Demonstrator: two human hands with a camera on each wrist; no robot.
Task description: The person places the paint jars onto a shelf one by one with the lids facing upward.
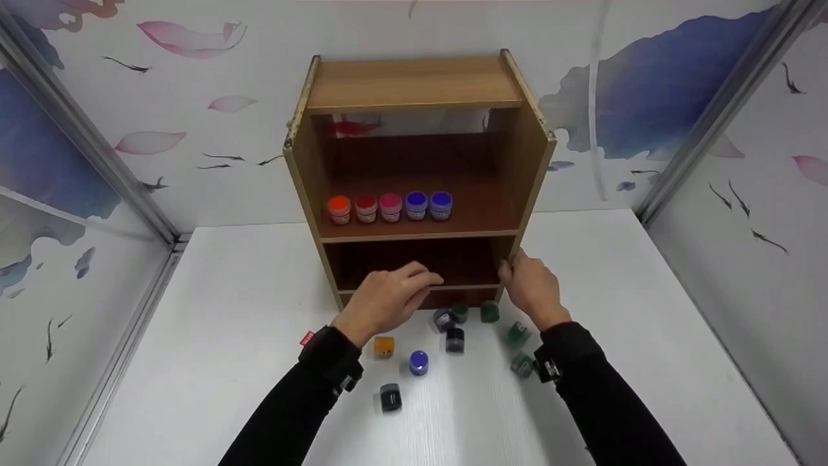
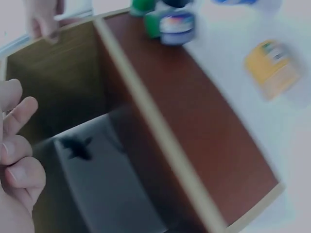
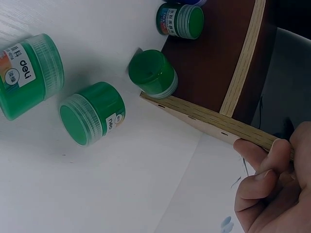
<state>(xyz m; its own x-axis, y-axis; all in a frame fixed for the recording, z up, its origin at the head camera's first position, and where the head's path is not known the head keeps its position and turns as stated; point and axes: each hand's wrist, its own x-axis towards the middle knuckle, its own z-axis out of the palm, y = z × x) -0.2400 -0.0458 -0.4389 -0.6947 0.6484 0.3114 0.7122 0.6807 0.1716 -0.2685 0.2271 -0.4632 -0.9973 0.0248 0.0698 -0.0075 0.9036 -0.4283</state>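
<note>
A wooden shelf unit [image 1: 414,81] stands against the back wall. My right hand [image 1: 533,288] grips the front edge of its right side panel [image 3: 194,119], thumb on one face and fingers on the other. The left hand [image 1: 388,298] hovers in front of the lower compartment with loosely bent fingers [image 2: 24,114] and holds nothing. On the middle board, a row of paint jars with orange [image 1: 339,210], red, pink and blue lids stands at the left. Near the right hand, green paint jars [image 3: 92,114] lie on the table and by the unit's foot.
Before the unit on the white table [image 1: 246,388] are a yellow jar [image 1: 383,347], a blue-lidded jar [image 1: 418,362], two black jars [image 1: 391,397] and a purple-blue jar [image 1: 444,320]. Patterned white walls [image 1: 744,259] with metal corner posts enclose the table.
</note>
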